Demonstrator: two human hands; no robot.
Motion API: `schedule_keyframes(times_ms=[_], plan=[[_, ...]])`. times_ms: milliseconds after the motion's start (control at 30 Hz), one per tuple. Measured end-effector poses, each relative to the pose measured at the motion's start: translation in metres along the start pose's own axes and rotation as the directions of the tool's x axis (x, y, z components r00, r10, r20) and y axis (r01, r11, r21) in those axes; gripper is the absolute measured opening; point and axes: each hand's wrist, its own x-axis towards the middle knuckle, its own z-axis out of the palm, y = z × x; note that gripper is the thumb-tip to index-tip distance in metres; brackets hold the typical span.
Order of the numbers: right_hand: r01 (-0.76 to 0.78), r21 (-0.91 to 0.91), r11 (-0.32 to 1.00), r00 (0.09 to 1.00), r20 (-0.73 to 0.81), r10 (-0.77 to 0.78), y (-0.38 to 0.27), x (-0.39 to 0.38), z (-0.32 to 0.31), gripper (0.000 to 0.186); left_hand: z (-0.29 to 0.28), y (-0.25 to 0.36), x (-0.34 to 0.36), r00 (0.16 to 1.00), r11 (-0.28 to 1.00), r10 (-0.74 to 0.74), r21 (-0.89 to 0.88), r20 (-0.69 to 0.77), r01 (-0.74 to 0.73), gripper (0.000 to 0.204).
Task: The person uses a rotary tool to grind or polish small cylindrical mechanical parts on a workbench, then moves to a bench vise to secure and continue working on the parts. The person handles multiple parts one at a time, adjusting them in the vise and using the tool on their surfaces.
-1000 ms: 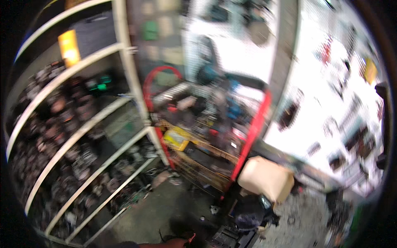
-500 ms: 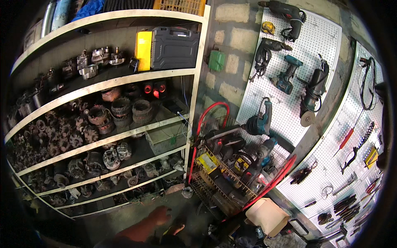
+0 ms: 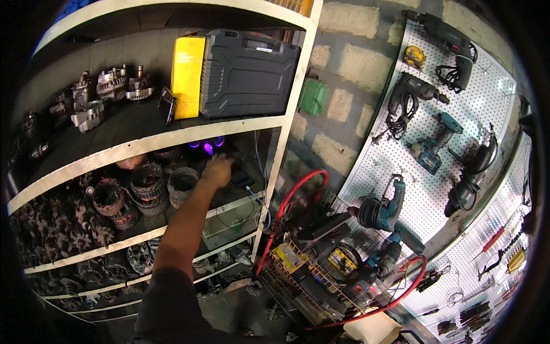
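Observation:
My left hand [image 3: 217, 171] reaches far into a middle shelf, beside a dark device with glowing purple lights [image 3: 208, 148]. Its fingers point away from me and are mostly hidden behind the back of the hand, so their grip does not show. Just right of the hand lies a flat dark object like a phone [image 3: 242, 179], with a pale cable [image 3: 252, 192] running to it. To the left stand several worn, ring-shaped metal cores with windings [image 3: 183, 184]. My right hand is out of view.
Above, the shelf holds a black tool case [image 3: 252, 74], a yellow box [image 3: 188, 77] and metal parts [image 3: 112, 83]. To the right, a red-framed wire cart [image 3: 298, 252] is loaded with tools. Power tools hang on a white pegboard [image 3: 378, 155].
My left arm has risen from low in the picture and stretched into the shelf. The view has moved closer to the shelves. The device's lights have turned from red to purple.

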Motion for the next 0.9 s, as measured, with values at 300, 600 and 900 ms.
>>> schedule_keyframes(times_ms=[300, 600, 900], plan=[[-0.044, 0.034, 0.998, 0.999, 0.026, 0.043, -0.018, 0.056, 0.007, 0.035, 0.043, -0.045, 0.077, 0.873, 0.991, 0.041, 0.09, 0.485, -0.096, 0.068], [-0.091, 0.058, 0.994, 0.995, 0.04, 0.089, -0.02, 0.067, 0.011, 0.036, 0.061, -0.045, 0.084, 0.818, 0.974, 0.119, 0.095, 0.563, -0.207, 0.086], [-0.136, 0.078, 0.988, 0.991, 0.025, 0.135, -0.013, 0.061, 0.012, 0.036, 0.058, -0.036, 0.084, 0.796, 0.982, 0.065, 0.106, 0.602, -0.159, 0.093]])
